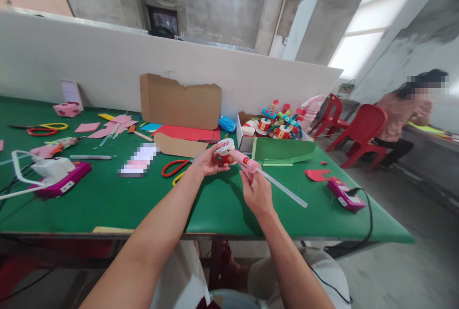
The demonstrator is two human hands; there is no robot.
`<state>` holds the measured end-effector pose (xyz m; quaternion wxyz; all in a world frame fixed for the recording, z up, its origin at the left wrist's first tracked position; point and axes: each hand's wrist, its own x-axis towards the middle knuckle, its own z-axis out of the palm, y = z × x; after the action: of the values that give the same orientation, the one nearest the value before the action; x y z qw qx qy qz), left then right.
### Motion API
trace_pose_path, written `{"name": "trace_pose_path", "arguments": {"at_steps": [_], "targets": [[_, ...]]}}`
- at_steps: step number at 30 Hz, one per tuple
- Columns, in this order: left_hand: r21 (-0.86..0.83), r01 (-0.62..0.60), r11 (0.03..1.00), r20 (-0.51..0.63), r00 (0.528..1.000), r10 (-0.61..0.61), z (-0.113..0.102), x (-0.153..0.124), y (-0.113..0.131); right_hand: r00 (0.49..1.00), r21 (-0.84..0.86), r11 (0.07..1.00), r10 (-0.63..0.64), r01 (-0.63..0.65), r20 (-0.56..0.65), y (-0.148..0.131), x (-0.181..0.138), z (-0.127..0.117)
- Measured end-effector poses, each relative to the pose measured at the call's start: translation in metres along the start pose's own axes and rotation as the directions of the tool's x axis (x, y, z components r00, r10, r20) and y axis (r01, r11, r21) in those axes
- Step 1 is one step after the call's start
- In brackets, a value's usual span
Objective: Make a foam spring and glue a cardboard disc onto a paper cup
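My left hand (211, 160) holds a small paper cup craft (225, 148), white with red on it, above the green table (107, 194). My right hand (255, 189) grips a pink hot glue gun (247, 161) whose nozzle points at the cup. A clear glue stick (283, 187) sticks out of the gun's back, down to the right. Red-handled scissors (175, 167) lie on the table just left of my left hand.
A white box (278, 144) of finished cup crafts stands behind my hands. Brown cardboard (179, 102), pink paper scraps (107, 129), more scissors (45, 129) and a magenta device (346, 195) with a black cord lie about. A person sits on a red chair (362, 132) at right.
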<state>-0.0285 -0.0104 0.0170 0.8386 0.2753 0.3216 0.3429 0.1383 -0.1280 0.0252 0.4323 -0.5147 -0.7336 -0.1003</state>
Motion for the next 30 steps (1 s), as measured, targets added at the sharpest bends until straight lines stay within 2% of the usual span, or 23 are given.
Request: {"name": "trace_pose_path", "arguments": {"at_steps": [14,22,30], "targets": [[-0.007,0.002,1.0,0.028,1.0,-0.002,-0.002,0.003,0.0,0.997,-0.014,0.999,0.034,-0.033,0.07,-0.004,-0.003,0.002],[-0.038,-0.001,0.999,0.008,1.0,0.001,-0.007,0.009,-0.002,0.995,-0.035,0.999,0.043,-0.039,0.094,-0.008,-0.006,0.002],[-0.054,-0.002,0.999,0.009,1.0,0.003,-0.003,0.005,-0.001,0.992,-0.038,0.999,-0.008,0.012,0.122,-0.009,-0.008,0.002]]}}
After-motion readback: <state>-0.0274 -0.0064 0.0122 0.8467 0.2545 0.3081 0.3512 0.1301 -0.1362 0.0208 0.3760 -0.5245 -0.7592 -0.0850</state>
